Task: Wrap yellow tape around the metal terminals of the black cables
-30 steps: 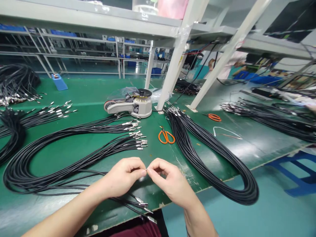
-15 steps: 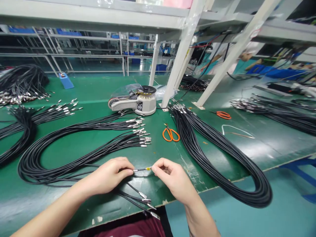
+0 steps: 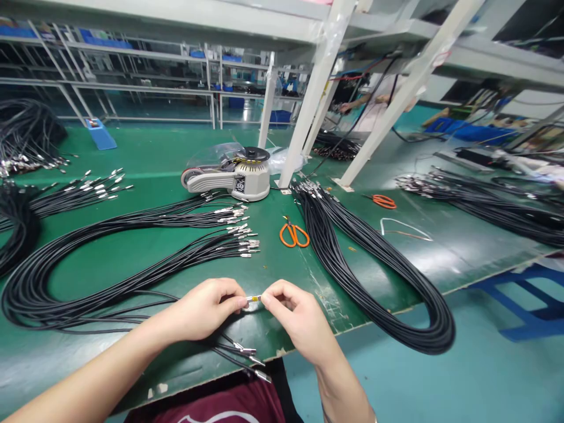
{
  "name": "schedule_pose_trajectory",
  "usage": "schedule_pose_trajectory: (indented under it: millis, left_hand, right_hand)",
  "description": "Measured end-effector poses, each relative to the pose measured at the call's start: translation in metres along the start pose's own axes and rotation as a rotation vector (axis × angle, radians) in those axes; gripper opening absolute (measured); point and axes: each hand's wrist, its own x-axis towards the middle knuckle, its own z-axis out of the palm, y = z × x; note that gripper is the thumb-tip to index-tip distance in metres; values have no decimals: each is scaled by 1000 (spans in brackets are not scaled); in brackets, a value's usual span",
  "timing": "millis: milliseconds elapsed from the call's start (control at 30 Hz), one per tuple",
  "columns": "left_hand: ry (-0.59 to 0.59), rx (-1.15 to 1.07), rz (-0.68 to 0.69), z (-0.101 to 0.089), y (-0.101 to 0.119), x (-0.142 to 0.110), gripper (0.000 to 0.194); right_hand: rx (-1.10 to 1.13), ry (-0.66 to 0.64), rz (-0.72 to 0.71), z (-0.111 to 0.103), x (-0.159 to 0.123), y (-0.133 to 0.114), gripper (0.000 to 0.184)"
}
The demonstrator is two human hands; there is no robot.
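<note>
In front of me, a black cable's silver end piece [image 3: 249,299], with a yellow band [image 3: 255,298] on it, spans the short gap between my hands. My left hand [image 3: 209,308] pinches it from the left, thumb against index finger. From the other side, my right hand [image 3: 291,314] pinches the part just past the yellow band. My fingers hide what lies inside each grip. Below my left hand, several loose cable ends with metal connectors [image 3: 263,376] stick out toward the table's front edge. A looped bundle of black cables [image 3: 132,288] lies beyond my left forearm.
Orange-handled scissors [image 3: 294,235] lie ahead of my hands, and a second orange pair [image 3: 384,201] farther right. A tape dispenser [image 3: 249,179] stands behind the bundle. Another cable bundle [image 3: 352,276] hangs over the front edge. White posts [image 3: 315,94] rise from the green table [image 3: 145,158].
My hands have come closer together, so the exposed stretch between them is shorter. The yellow band now sits right by the silver piece. The view has shifted slightly right.
</note>
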Motion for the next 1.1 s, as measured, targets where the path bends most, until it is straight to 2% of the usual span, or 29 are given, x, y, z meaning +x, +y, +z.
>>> schedule_pose_trajectory:
  millis: [133, 400, 633, 800, 1000, 1100]
  left_hand:
    - [31, 74, 47, 3, 4, 2, 23]
    - [-99, 27, 53, -3, 5, 5, 22]
    - [-135, -265, -59, 4, -4, 9, 21]
    - [2, -84, -95, 11, 2, 8, 23]
    - [-72, -67, -64, 6, 5, 2, 27]
    - [-51, -58, -46, 7, 4, 2, 26]
  right_hand:
    - [29, 2, 16, -1, -2, 2, 18]
    - [84, -21, 14, -3, -3, 3, 18]
    - [18, 12, -14, 0, -5, 7, 17]
    - [-40, 46, -6, 2, -8, 7, 18]
    - [46, -3, 35, 1, -8, 6, 18]
    - [32, 13, 22, 2, -9, 6, 18]
